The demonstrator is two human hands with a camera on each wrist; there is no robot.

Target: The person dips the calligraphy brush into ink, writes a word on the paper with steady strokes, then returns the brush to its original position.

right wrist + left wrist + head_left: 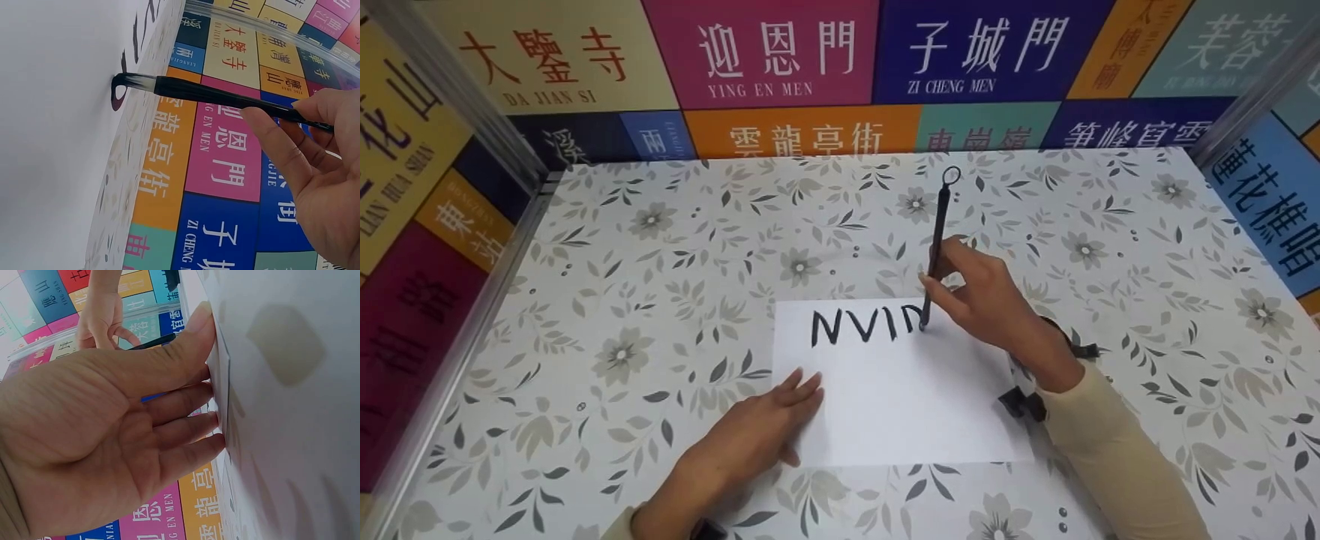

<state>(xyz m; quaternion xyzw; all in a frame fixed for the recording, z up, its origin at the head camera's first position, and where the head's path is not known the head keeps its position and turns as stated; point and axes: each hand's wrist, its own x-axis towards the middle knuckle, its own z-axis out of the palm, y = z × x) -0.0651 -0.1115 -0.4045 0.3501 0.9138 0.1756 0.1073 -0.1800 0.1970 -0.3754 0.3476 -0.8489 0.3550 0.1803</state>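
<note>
A white sheet of paper (pixel 915 405) lies on the table, with black brushed letters N, V, I (pixel 864 327) along its upper part and a curved D-like stroke after them. My right hand (pixel 982 296) pinches a black ink brush (pixel 938 232) between thumb and fingers, its looped end pointing up. In the right wrist view, the dark bristle tip (pixel 119 80) meets the paper at that curved stroke. My left hand (pixel 757 427) rests at the paper's left edge, fingers extended; the left wrist view shows the thumb and fingertips against the sheet.
A floral-patterned covering (pixel 622 420) spreads over the table around the paper. Panels with coloured blocks and Chinese characters (pixel 780 52) stand along the back and both sides. Dark straps (pixel 1065 337) and a small black device (pixel 1024 405) sit at the right wrist.
</note>
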